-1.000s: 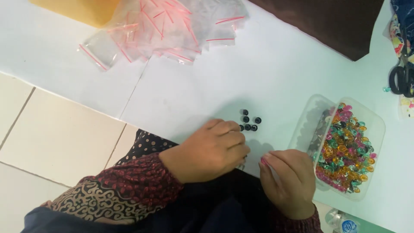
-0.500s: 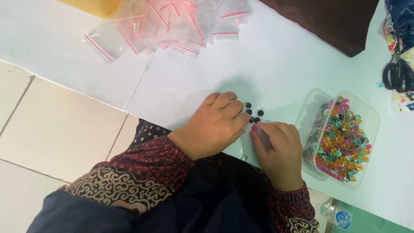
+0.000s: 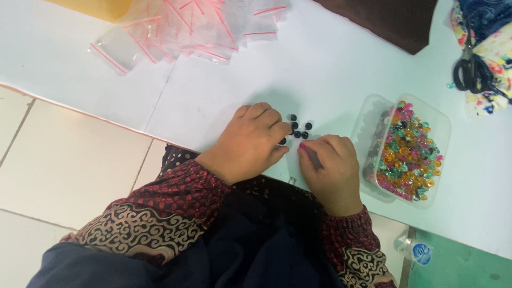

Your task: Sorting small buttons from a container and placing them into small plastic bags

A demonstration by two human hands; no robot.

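Observation:
Several small black beads lie in a loose cluster on the white table. My left hand rests curled on the table just left of them, its thumb and forefinger pinched at one black bead. My right hand is closed right below the cluster, thumb pressed to forefinger. It pinches the faintly visible edge of a small clear bag between the two hands. Both sleeves are dark red with a pattern.
A clear plastic tub of colourful beads stands right of my right hand. A heap of clear zip bags with red strips lies at the back left. Black scissors on patterned cloth and a dark cloth are at the back right.
My two hands have drawn together at the black beads. The right hand moved up and left from beside the tub, and the left fingertips reached the cluster.

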